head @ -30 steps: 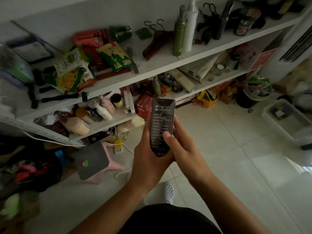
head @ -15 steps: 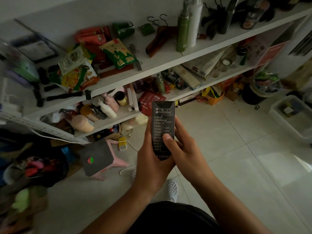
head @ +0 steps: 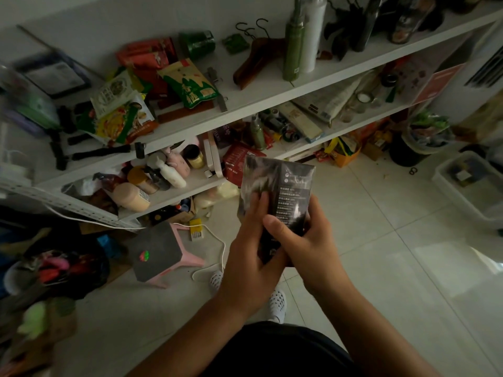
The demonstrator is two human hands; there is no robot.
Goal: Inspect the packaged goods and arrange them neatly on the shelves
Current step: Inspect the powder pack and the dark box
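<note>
A dark packet [head: 283, 186] with white print is upright in front of me, held in both hands above the floor. My left hand [head: 250, 246] grips its lower left side, fingers over the front. My right hand [head: 304, 240] grips the lower right, thumb across the printed panel. The packet's left part looks blurred. The white shelves [head: 253, 99] stand beyond it. Several snack bags lie on the upper shelf, among them a green and yellow bag [head: 190, 83] and a colourful bag [head: 122, 121].
Bottles [head: 299, 39] and wooden hangers [head: 253, 55] are on the upper shelf. Lotion bottles and jars [head: 163, 175] crowd the lower shelf, with a red packet [head: 236, 161] at its edge. A pink stool [head: 163, 251], a white cable and a plastic bin [head: 471, 183] are on the tiled floor.
The packet has turned in my hands and now shows a wider face. My left fingers have moved onto its front. The view has shifted slightly.
</note>
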